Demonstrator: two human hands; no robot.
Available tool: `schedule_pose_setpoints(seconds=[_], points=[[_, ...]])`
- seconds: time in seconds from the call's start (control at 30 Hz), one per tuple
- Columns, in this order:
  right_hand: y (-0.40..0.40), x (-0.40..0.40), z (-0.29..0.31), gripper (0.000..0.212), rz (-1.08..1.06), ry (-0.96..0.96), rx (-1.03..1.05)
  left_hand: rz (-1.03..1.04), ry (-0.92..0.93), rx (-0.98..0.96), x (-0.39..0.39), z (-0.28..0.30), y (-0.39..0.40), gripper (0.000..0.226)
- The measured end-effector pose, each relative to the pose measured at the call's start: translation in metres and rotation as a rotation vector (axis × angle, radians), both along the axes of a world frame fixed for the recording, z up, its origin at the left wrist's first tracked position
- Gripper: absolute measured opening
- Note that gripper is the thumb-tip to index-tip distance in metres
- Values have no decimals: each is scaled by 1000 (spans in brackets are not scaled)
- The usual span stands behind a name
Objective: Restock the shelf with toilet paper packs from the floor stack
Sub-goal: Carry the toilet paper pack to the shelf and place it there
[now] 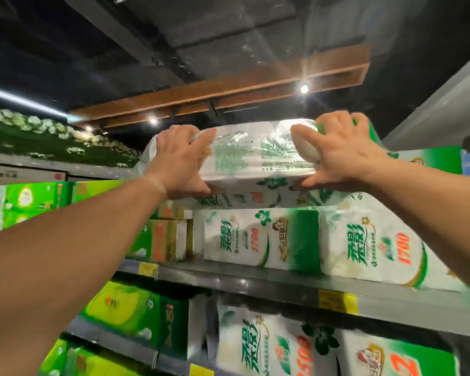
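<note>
- Overhead, both arms reach up to a toilet paper pack (255, 156), which lies flat on the packs already stacked on the shelf (255, 283).
- The left hand (178, 161), at 9 o'clock of the pack, has its grip grasping that end, fingers curled over the top and thumb beneath.
- The right hand (345, 150), at 3 o'clock, clasps the other end likewise.
- A yellow price tag (337, 301) sits on the shelf edge at 5 o'clock of the pack.

2 yellow price tags (337, 301), a wooden ceiling beam (228, 89), and spotlights (304, 89) overhead.
</note>
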State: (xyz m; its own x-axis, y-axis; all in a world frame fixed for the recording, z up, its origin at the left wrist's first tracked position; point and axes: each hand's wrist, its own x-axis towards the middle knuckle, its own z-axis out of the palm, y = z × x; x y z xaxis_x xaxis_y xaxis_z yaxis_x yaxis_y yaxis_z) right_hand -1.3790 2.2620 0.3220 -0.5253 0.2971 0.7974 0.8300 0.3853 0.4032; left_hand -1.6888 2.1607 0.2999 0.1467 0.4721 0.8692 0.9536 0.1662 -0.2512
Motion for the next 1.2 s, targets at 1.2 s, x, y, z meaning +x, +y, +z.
schedule_pose_setpoints(seconds=[1.2], points=[[316, -173, 75, 112, -285, 45, -397, -296, -110, -393, -184, 87, 415, 130]])
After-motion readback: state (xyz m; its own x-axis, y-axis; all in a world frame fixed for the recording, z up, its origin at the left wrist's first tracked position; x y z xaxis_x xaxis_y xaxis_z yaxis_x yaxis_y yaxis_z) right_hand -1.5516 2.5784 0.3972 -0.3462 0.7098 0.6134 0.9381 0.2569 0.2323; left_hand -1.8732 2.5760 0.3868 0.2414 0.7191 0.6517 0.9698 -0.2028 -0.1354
